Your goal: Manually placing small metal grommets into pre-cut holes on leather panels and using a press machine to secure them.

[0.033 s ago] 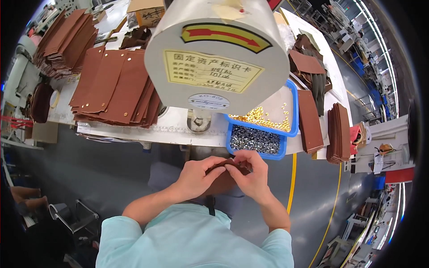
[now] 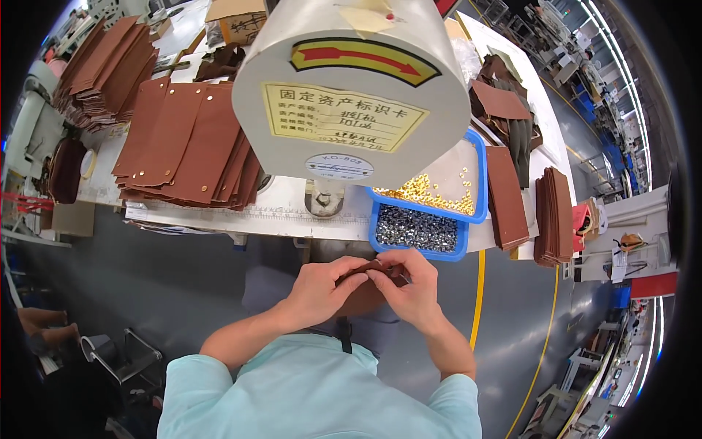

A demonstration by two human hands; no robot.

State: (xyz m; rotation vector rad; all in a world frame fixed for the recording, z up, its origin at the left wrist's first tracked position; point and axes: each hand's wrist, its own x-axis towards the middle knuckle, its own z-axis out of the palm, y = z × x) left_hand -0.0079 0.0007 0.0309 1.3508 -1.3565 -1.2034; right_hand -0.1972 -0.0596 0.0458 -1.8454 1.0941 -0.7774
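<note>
Just in front of the table's edge, my left hand [image 2: 322, 289] and my right hand [image 2: 411, 289] grip a brown leather piece [image 2: 363, 298] between thumbs and fingers. Its upper edge is bent or folded where the fingertips meet; the fingers hide part of it. Beyond my hands looms the pale head of a press machine [image 2: 344, 110], above a metal post [image 2: 323, 199] at the table's front. Right of that post, one blue tray [image 2: 482, 175] holds small gold-coloured metal fasteners [image 2: 428, 192]. A second blue tray [image 2: 457, 255], nearer me, holds silver-coloured fasteners [image 2: 417, 228].
Left on the table [image 2: 270, 219] lies a stack of brown panels [image 2: 183, 146] with gold studs. Another brown stack [image 2: 110, 66] stands behind it. More brown strips [image 2: 554, 216] lie at the right edge, beside a dark green piece [image 2: 521, 139]. A metal-framed chair [image 2: 121, 358] stands lower left.
</note>
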